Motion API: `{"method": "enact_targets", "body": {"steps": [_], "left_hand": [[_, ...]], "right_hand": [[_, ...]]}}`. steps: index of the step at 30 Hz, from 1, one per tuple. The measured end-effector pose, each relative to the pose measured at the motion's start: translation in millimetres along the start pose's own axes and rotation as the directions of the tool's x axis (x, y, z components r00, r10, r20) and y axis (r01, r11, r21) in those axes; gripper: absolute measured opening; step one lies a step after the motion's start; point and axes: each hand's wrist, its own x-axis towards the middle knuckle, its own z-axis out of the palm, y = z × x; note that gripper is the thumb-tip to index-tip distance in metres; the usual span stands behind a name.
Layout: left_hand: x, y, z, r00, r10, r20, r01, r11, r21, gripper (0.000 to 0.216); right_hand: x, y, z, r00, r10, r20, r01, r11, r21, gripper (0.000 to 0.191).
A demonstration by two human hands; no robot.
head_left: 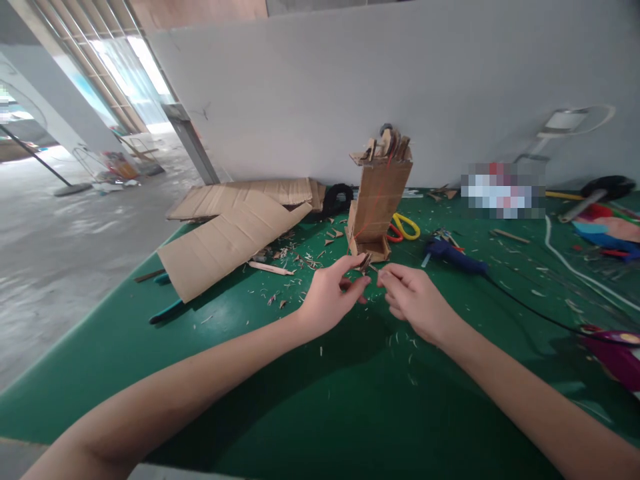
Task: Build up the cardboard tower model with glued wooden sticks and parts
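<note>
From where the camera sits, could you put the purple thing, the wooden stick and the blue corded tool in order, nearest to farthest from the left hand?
Measured from the left hand in the head view:
1. Wooden stick: just to its left, among shavings.
2. Blue corded tool: to the right, past the other hand.
3. Purple thing: at the far right edge.
</note>
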Motion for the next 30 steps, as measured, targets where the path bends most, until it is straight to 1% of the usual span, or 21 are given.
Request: {"method": "enact_targets", "body": {"steps": [1,2,4,6,7,9,11,12,13,14,15,17,19,21,23,26,27,28,29,30], "left_hand": [[-0.2,0.0,-0.2,1.0,0.002,-0.001,-0.002,1.0,0.016,0.033],[-0.3,-0.1,-0.5,1.0,0.003,0.0,-0.003,0.999,0.033,0.033],[-0.6,-0.5,-1.2,1.0,0.003,0.007,-0.003,0.998,0.064,0.033],[-0.7,-0.9,-1.7,1.0,0.001,0.008,-0.002,0.996,0.085,0.033],[-0.7,-1.3,-1.9,1.0,0.0,0.007,-0.001,0.996,0.093,0.033],[-0.7,-2.3,-1.8,1.0,0.002,0.004,-0.002,0.994,0.108,0.032],[-0.7,-3.7,-1.4,1.0,0.008,-0.002,-0.008,0.992,0.123,0.03],[-0.6,-4.4,-1.2,1.0,0.014,-0.004,-0.013,0.992,0.129,0.03],[-0.6,-5.0,-0.8,1.0,0.019,-0.006,-0.018,0.991,0.131,0.029],[-0.6,-5.6,-0.5,1.0,0.022,-0.006,-0.021,0.991,0.13,0.029],[-0.6,-6.0,-0.2,1.0,0.023,-0.005,-0.022,0.992,0.126,0.029],[-0.6,-6.4,0.3,1.0,0.019,-0.002,-0.018,0.994,0.11,0.029],[-0.7,-6.2,0.7,1.0,0.011,-0.001,-0.011,0.996,0.094,0.028],[-0.9,-5.7,1.1,1.0,0.005,0.001,-0.005,0.997,0.082,0.028],[-1.3,-5.4,1.6,1.0,0.0,0.006,0.0,0.998,0.068,0.028],[-1.7,-5.9,2.4,1.0,-0.018,0.011,0.017,0.999,0.027,0.028],[-1.8,-6.5,2.6,1.0,-0.023,0.017,0.023,1.0,0.011,0.028],[-1.8,-7.3,2.9,0.999,-0.028,0.024,0.028,1.0,-0.004,0.029],[-1.7,-8.2,3.0,0.999,-0.031,0.027,0.031,0.999,-0.014,0.029],[-1.7,-9.2,3.0,0.999,-0.033,0.029,0.033,0.999,-0.016,0.03]], "right_hand": [[0.1,-1.5,-0.4,0.993,0.104,0.048,-0.111,0.98,0.165,0.025],[0.4,-2.7,-1.1,0.978,0.184,0.096,-0.205,0.932,0.3,0.025],[1.3,-4.6,-2.7,0.944,0.279,0.177,-0.33,0.824,0.46,0.024],[2.3,-5.8,-3.6,0.918,0.325,0.228,-0.397,0.755,0.522,0.022],[2.6,-6.2,-3.5,0.913,0.331,0.238,-0.408,0.745,0.528,0.022],[2.7,-6.1,-1.8,0.927,0.309,0.214,-0.376,0.78,0.5,0.023],[1.8,-4.8,1.2,0.961,0.246,0.127,-0.276,0.878,0.392,0.025],[1.1,-3.7,2.7,0.98,0.186,0.067,-0.197,0.937,0.288,0.025],[0.3,-2.3,4.1,0.995,0.103,0.001,-0.102,0.984,0.148,0.026],[-0.6,-0.9,5.1,0.998,-0.002,-0.058,0.001,1.0,-0.015,0.026],[-1.4,0.5,5.7,0.989,-0.116,-0.097,0.097,0.979,-0.181,0.027],[-2.8,3.0,5.8,0.946,-0.305,-0.112,0.228,0.869,-0.44,0.028],[-3.6,5.3,4.7,0.912,-0.403,-0.078,0.289,0.765,-0.576,0.027],[-3.5,8.1,2.8,0.89,-0.456,-0.026,0.325,0.672,-0.665,0.025],[-2.5,12.0,0.5,0.869,-0.494,0.03,0.342,0.555,-0.758,0.024],[-0.8,18.2,-2.8,0.851,-0.512,0.117,0.334,0.355,-0.873,0.023],[-0.5,19.4,-3.6,0.85,-0.508,0.137,0.329,0.311,-0.891,0.023],[-0.4,19.8,-3.9,0.852,-0.504,0.146,0.327,0.293,-0.898,0.023],[-0.5,19.4,-3.9,0.853,-0.502,0.142,0.328,0.305,-0.894,0.023],[-0.6,18.1,-3.4,0.857,-0.5,0.124,0.331,0.351,-0.876,0.023]]}}
